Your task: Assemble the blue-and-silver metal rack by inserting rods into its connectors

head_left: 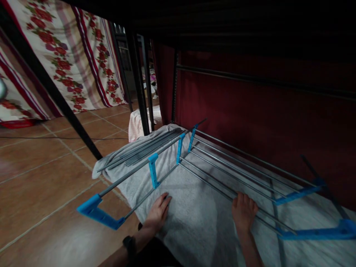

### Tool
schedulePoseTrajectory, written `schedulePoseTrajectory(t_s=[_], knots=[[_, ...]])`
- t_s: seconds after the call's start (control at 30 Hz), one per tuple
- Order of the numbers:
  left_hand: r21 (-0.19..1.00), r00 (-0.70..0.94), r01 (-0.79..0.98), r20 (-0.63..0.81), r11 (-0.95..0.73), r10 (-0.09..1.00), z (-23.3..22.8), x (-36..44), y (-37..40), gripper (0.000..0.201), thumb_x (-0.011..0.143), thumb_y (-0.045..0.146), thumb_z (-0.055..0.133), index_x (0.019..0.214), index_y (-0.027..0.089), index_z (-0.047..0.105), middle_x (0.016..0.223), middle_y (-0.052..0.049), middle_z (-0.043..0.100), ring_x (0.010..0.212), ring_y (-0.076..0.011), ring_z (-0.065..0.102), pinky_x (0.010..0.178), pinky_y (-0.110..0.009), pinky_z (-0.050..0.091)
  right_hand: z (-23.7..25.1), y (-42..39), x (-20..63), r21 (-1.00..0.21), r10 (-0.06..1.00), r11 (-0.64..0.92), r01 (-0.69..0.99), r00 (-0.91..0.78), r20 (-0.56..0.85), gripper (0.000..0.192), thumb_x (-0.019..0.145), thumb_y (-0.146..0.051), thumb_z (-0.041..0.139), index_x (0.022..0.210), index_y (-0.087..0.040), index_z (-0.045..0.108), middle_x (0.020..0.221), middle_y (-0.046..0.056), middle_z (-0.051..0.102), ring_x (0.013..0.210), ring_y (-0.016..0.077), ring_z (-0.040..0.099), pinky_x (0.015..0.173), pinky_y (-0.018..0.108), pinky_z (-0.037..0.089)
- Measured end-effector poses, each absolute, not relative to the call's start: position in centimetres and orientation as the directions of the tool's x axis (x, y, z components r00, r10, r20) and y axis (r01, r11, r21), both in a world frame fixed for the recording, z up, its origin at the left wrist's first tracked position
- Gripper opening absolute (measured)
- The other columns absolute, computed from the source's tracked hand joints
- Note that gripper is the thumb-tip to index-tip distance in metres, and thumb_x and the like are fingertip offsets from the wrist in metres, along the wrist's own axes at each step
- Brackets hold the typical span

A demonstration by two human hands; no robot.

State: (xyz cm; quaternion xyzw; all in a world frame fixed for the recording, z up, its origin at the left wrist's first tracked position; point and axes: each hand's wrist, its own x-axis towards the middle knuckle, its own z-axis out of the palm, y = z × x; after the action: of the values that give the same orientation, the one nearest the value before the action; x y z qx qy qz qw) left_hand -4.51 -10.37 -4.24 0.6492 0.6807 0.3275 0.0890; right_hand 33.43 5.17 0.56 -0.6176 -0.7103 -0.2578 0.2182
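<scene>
A partly assembled rack of grey metal rods (222, 162) and blue plastic connectors (153, 170) stands on a grey cloth (191, 207). My right hand (244, 212) is closed around the front rods of the rack, right of centre. Just below the left part of the frame, my left hand (159, 210) rests low over the cloth with its fingers loosely bent and nothing seen in them. A blue end piece (101, 213) joins two rods at the near left. Two more blue end pieces lie at the right, one of them a long blue bracket (317, 234).
Several loose grey rods (147, 148) lie side by side on the cloth's far left. Black metal posts (137, 85) and a dark overhead surface (236, 26) frame the space. Behind hangs a dark red cloth (250, 111). Tiled floor (69, 167) and a flowered curtain (66, 55) are left.
</scene>
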Motion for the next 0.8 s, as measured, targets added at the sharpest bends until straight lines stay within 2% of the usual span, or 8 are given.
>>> schedulePoseTrajectory(t_s=[0.2, 0.33, 0.43, 0.5, 0.63, 0.73, 0.8], knots=[[0.498, -0.113, 0.865, 0.307, -0.058, 0.945, -4.0, -5.0, -17.3, 0.046, 0.101, 0.026, 0.041, 0.143, 0.037, 0.056, 0.150, -0.002, 0.055, 0.132, -0.0205, 0.058, 0.108, -0.034, 0.053, -0.4, 5.9, 34.1, 0.096, 0.716, 0.109, 0.989, -0.145, 0.683, 0.022, 0.093, -0.021, 0.045, 0.103, -0.019, 0.064, 0.088, 0.009, 0.064, 0.088, 0.0276, 0.052, 0.087, 0.042, 0.030], [0.432, -0.040, 0.896, 0.317, -0.106, 0.947, -3.9, -6.7, -21.3, 0.053, 0.102, 0.022, 0.036, 0.152, 0.038, 0.044, 0.154, -0.002, 0.051, 0.135, -0.0195, 0.055, 0.111, -0.033, 0.049, -0.7, 6.3, 34.4, 0.083, 0.687, 0.135, 0.987, -0.153, 0.710, 0.020, 0.093, -0.023, 0.045, 0.100, -0.020, 0.064, 0.083, 0.006, 0.061, 0.083, 0.0256, 0.050, 0.085, 0.041, 0.029], [0.437, -0.029, 0.893, 0.294, -0.108, 0.955, -5.5, -8.6, -23.9, 0.054, 0.102, 0.021, 0.032, 0.152, 0.039, 0.045, 0.152, -0.002, 0.054, 0.136, -0.0200, 0.055, 0.111, -0.034, 0.048, -0.8, 6.2, 34.4, 0.096, 0.678, 0.141, 0.985, -0.167, 0.716, 0.021, 0.093, -0.022, 0.044, 0.101, -0.020, 0.064, 0.084, 0.007, 0.061, 0.084, 0.0260, 0.050, 0.085, 0.041, 0.029], [0.501, -0.088, 0.864, 0.257, -0.055, 0.962, -7.3, -10.1, -25.3, 0.050, 0.101, 0.024, 0.033, 0.146, 0.035, 0.053, 0.146, -0.004, 0.060, 0.130, -0.0203, 0.060, 0.109, -0.032, 0.050, -0.8, 6.2, 34.4, 0.122, 0.677, 0.129, 0.984, -0.177, 0.714, 0.021, 0.093, -0.022, 0.044, 0.101, -0.019, 0.064, 0.084, 0.007, 0.061, 0.085, 0.0265, 0.051, 0.086, 0.042, 0.029], [0.610, -0.316, 0.780, 0.184, 0.144, 0.931, -11.0, -14.1, -27.2, 0.037, 0.095, 0.031, 0.040, 0.113, 0.028, 0.072, 0.121, -0.008, 0.073, 0.110, -0.0227, 0.071, 0.096, -0.031, 0.058, -0.7, 6.1, 34.3, 0.164, 0.683, 0.096, 0.982, -0.185, 0.707, 0.022, 0.094, -0.022, 0.044, 0.103, -0.019, 0.063, 0.085, 0.008, 0.062, 0.087, 0.0272, 0.051, 0.087, 0.042, 0.030], [0.600, -0.549, 0.724, 0.204, 0.340, 0.810, -11.7, -18.2, -27.2, 0.029, 0.086, 0.033, 0.046, 0.098, 0.024, 0.070, 0.110, -0.011, 0.073, 0.105, -0.0292, 0.071, 0.095, -0.042, 0.059, -0.5, 5.9, 34.1, 0.169, 0.698, 0.093, 0.981, -0.185, 0.692, 0.020, 0.094, -0.021, 0.045, 0.103, -0.018, 0.063, 0.089, 0.008, 0.064, 0.088, 0.0273, 0.052, 0.089, 0.042, 0.030], [0.593, -0.661, 0.680, 0.238, 0.432, 0.712, -10.5, -21.3, -26.1, 0.026, 0.079, 0.033, 0.047, 0.092, 0.022, 0.067, 0.103, -0.013, 0.071, 0.103, -0.0335, 0.069, 0.094, -0.048, 0.058, -0.3, 5.7, 34.0, 0.168, 0.712, 0.092, 0.982, -0.183, 0.678, 0.020, 0.093, -0.019, 0.047, 0.105, -0.018, 0.063, 0.092, 0.009, 0.065, 0.091, 0.0277, 0.052, 0.090, 0.042, 0.030]])
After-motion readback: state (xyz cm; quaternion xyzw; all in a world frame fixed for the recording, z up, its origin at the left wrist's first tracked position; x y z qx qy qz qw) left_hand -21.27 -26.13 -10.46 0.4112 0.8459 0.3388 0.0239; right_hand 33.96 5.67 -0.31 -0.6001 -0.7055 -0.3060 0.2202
